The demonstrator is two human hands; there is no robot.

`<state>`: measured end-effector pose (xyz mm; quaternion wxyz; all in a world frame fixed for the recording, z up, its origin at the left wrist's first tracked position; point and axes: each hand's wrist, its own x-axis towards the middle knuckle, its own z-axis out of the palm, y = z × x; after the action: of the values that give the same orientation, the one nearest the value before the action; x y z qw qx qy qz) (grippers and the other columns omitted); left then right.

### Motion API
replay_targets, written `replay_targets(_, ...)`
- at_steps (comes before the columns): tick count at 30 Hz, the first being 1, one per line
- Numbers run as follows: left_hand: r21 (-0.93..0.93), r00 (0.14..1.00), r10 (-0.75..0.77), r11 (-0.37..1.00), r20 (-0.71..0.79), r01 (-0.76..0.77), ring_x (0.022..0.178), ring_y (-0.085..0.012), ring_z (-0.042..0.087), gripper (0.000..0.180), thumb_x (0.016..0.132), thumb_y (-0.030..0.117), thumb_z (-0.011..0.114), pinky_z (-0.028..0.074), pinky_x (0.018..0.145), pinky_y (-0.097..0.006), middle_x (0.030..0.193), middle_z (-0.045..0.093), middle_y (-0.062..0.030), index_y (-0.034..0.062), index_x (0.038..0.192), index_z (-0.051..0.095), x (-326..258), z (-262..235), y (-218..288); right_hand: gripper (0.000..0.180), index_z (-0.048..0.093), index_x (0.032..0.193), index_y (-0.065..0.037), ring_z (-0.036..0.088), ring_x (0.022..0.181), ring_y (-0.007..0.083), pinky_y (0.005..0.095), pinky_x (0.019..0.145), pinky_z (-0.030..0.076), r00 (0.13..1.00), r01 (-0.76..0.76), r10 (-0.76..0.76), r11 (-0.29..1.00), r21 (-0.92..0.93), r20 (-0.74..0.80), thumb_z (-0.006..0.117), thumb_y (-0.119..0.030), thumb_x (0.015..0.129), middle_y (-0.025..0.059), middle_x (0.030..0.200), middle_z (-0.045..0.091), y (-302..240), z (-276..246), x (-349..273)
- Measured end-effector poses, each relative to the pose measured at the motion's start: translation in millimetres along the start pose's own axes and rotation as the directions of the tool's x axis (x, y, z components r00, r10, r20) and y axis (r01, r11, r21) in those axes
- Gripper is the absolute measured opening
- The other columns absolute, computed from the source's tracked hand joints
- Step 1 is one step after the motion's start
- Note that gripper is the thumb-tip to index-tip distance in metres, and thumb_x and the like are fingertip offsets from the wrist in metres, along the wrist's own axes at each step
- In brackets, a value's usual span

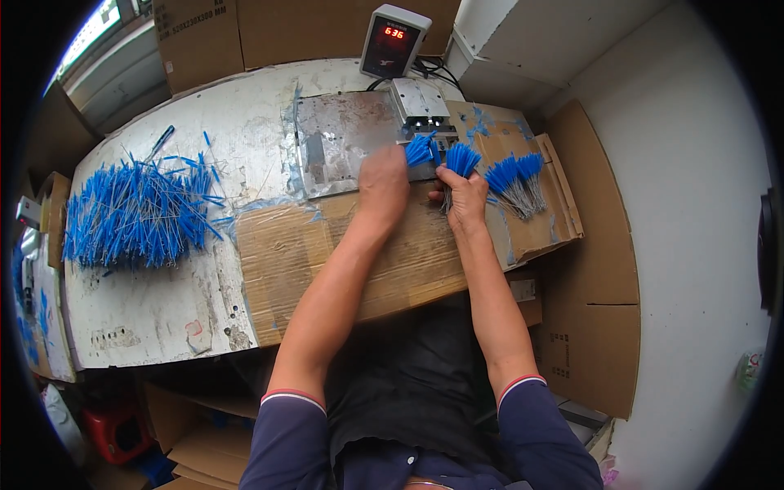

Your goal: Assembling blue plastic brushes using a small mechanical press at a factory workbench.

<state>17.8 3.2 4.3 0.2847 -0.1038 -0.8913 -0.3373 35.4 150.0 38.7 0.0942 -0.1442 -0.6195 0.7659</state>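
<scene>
Blue-tipped wire bundles: left hand [384, 181] grips one [420, 149] at the small machine [419, 104]; right hand [465, 196] clutches another [462, 159], ready alongside.

Take the small grey display box [394, 41] at the far edge of your table as the mark: its dark screen shows red lit digits, and it leans back, facing you. Just left of it and behind stand two brown cardboard cartons [245, 28] side by side, the left one with dark print on its face. Far below it, to your right, a flattened brown carton [592, 327] leans against the wall, small dark marks printed near its lower part.
</scene>
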Motion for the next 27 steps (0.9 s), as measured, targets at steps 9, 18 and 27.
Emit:
replay_targets(9, -0.059, 0.988, -0.134, 0.990, -0.071, 0.130, 0.079, -0.0411, 0.066, 0.015, 0.084, 0.000, 0.059, 0.051, 0.071, -0.051, 0.086, 0.066, -0.0201, 0.0023, 0.099, 0.058, 0, 2, -3, 0.009, 0.065, 0.077, -0.005, 0.058, 0.049, 0.0116, 0.0290, 0.042, 0.053, 1.000, 0.004, -0.005, 0.998, -0.068, -0.005, 0.071, 0.001, 0.075, 0.0021, 0.066, 0.062, 3, 4, 2)
replay_targets(18, -0.294, 0.913, -0.371, 0.903, -0.172, 0.312, 0.081, -0.0461, 0.066, 0.020, 0.088, 0.007, 0.069, 0.048, 0.070, -0.053, 0.086, 0.068, -0.0238, 0.0040, 0.104, 0.057, 5, -4, -4, 0.015, 0.063, 0.073, -0.005, 0.055, 0.046, 0.0102, 0.0272, 0.039, 0.044, 0.994, 0.104, -0.109, 0.977, -0.187, -0.014, 0.072, 0.006, 0.071, 0.0020, 0.065, 0.062, 9, 11, 22)
replay_targets(27, -0.291, 0.906, -0.388, 0.898, -0.168, 0.331, 0.081, -0.0446, 0.065, 0.015, 0.090, 0.007, 0.061, 0.048, 0.070, -0.053, 0.086, 0.067, -0.0208, 0.0067, 0.106, 0.060, 3, -2, -6, 0.014, 0.062, 0.078, -0.001, 0.058, 0.048, 0.0120, 0.0271, 0.038, 0.044, 0.975, 0.193, -0.212, 0.954, -0.229, -0.065, 0.073, 0.005, 0.073, 0.0043, 0.064, 0.062, 16, 21, 20)
